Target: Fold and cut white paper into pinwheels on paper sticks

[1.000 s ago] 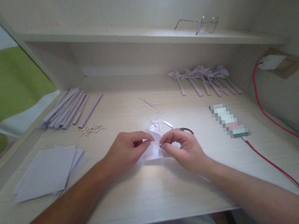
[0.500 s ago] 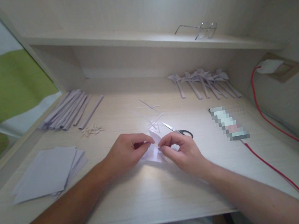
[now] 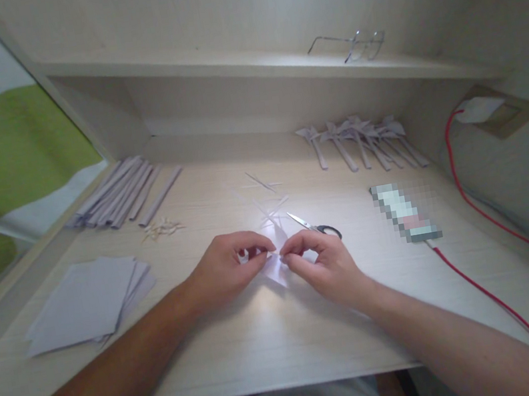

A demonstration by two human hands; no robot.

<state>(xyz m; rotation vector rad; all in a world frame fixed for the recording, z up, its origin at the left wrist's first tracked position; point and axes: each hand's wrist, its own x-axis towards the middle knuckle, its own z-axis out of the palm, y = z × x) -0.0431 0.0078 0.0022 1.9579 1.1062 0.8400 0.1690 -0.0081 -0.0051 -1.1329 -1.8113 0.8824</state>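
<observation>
From the head camera, here we are at the pale desk (image 3: 230, 359), and the action is right in the middle: the left hand (image 3: 229, 268) and the right hand (image 3: 327, 265) nearly tip to tip, just apart, thumbs and forefingers pinched on a bent piece of white paper (image 3: 275, 273) — it sits between them, lit brightly and angled upward on the far side. Whether a tiny part sits between those fingertips too is too small to tell. Just beyond, thin white strips (image 3: 263, 183) lie crossed on the desk, and close to the right hand the scissors (image 3: 300, 220) point their blades far and left, dark handles near. Over on the left, a loose stack of paper squares (image 3: 83, 299) lies near the left forearm; farther back, a little heap of pale short pieces (image 3: 163, 228), then a bundle of rolled paper tubes (image 3: 116, 194). Far right, a row of paper pinwheels (image 3: 359, 131) on sticks — and nearer, a pixelated phone-like device (image 3: 405, 211) with a red cable (image 3: 496, 306). Glasses (image 3: 361, 45) rest up on the shelf (image 3: 222, 66).
</observation>
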